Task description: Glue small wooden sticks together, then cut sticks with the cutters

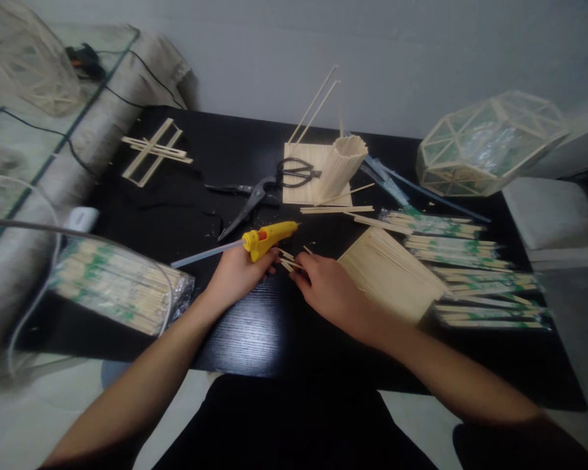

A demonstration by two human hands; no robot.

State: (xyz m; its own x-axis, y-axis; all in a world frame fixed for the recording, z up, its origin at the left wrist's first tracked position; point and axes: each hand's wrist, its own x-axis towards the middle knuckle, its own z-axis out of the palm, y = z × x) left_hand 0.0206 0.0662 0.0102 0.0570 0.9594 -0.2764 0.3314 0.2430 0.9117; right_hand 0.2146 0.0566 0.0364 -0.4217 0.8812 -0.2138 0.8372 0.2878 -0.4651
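My left hand (238, 274) is closed, its thumb and fingertips together at the ends of a few short thin wooden sticks (287, 264). Facing it, my right hand (326, 287) pinches the other side of the same little bunch. A yellow hot glue gun (270, 237) lies right against the left hand, nozzle to the right, with a clear glue stick (206, 253) coming out of its back. Whether the left palm touches the gun's handle is hard to make out. Beside the right forearm is a flat panel of joined sticks (394, 274).
Beyond the hands are pliers (255, 199), black-handled scissors (294, 173), a square stick base (296, 194) and a stick cylinder (343, 166). Wrapped chopstick packs (470, 281) lie right, a bigger pack (117, 284) left. A geometric frame (490, 147) stands back right. Cables (73, 232) cross the left side.
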